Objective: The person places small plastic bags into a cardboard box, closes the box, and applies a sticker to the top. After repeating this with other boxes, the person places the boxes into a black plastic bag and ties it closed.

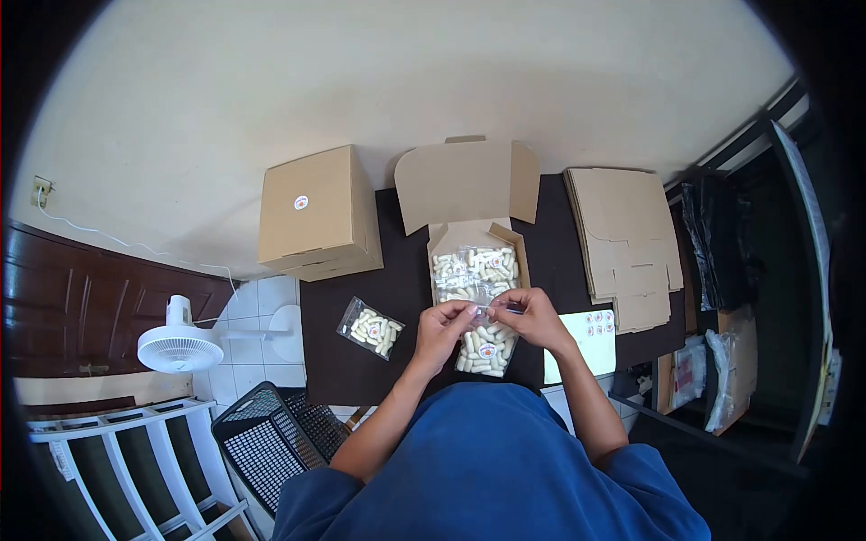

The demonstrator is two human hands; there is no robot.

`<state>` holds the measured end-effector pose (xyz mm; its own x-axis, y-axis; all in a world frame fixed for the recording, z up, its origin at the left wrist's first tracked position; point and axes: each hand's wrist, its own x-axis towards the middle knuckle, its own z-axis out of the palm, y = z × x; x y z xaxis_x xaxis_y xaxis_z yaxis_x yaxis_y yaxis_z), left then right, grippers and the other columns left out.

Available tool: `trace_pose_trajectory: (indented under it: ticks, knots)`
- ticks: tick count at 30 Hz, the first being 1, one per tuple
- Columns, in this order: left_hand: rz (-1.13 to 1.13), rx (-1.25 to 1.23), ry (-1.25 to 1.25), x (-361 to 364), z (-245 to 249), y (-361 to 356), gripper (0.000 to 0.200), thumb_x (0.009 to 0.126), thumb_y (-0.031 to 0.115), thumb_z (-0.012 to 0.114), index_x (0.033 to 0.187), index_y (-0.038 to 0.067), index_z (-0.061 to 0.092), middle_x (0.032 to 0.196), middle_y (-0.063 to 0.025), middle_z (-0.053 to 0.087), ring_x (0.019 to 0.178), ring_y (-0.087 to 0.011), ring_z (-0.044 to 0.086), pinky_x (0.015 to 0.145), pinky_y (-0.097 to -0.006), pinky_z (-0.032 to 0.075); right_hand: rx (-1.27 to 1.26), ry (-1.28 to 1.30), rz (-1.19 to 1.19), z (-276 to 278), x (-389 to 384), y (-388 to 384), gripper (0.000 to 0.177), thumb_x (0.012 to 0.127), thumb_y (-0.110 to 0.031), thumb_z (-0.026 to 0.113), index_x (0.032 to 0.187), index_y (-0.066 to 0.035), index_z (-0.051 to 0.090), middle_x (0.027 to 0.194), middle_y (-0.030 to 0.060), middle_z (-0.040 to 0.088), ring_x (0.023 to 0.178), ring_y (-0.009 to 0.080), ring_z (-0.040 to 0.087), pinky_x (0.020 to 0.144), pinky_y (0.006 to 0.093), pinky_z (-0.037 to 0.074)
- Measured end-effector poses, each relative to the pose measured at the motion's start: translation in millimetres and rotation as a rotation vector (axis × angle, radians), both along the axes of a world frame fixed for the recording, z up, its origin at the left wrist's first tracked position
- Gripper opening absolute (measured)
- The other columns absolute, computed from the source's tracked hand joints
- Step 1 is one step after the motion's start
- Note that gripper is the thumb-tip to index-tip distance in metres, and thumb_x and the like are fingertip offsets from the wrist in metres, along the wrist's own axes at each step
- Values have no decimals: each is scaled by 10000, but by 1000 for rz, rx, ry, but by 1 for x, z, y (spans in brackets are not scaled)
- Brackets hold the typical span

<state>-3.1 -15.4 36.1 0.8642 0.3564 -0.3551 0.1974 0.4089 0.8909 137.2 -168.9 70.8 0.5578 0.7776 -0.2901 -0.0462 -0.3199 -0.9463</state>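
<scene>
Both hands (442, 326) (534, 316) pinch a red-stickered snack bag (485, 350).

Clear bag (485, 347): pale cream pieces, red-and-white round label. Open box (469, 207) and closed box (316, 215): plain brown cardboard. Table (397, 279): dark brown. Sticker sheet (582, 341): pale yellow-green. Sleeves (487, 469): blue.

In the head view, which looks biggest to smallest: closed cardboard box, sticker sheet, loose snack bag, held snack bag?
1. closed cardboard box
2. sticker sheet
3. loose snack bag and held snack bag: they look alike, and the held one is partly covered, so no ranking.
</scene>
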Motion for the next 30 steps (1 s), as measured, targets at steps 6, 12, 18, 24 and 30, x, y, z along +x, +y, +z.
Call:
trace_pose_trajectory:
  ticks: [6,12,18,24,30]
  knots:
    - [30,322,-110,-5,-2,-1,104,963,49,681,951,-44,726,941,-98,709,811,-124,691,718,-248,559,-52,-223,91,15,-7,4,162,919,-147,747,968,6,765,778,30,727,743,44,627,640,230,480]
    - [250,212,-125,-20,-6,-1,88,941,14,692,914,-69,699,899,-85,683,814,-129,697,713,-261,580,-127,-132,68,22,-7,-16,184,947,-150,718,920,32,737,763,29,710,706,52,615,620,235,478]
    - [292,135,-28,34,-4,11,199,1021,174,634,1004,-19,679,901,-81,730,793,-130,717,611,-224,521,204,14,-203,-35,18,-8,188,975,-147,696,1008,-9,573,895,8,660,759,71,619,613,264,508]
    - [289,665,1,68,-23,29,256,965,160,682,1164,-1,678,1120,-176,711,968,-259,705,773,-351,549,46,-38,-312,-69,45,-2,375,924,-32,701,1206,-5,456,918,67,665,808,99,629,692,281,525]
    - [-578,1551,217,24,-40,21,605,767,295,828,1296,76,635,1371,-146,581,1338,-337,449,1069,-575,319,-424,-456,-181,-108,40,9,555,861,-27,720,1321,44,418,911,201,711,880,367,714,808,430,558]
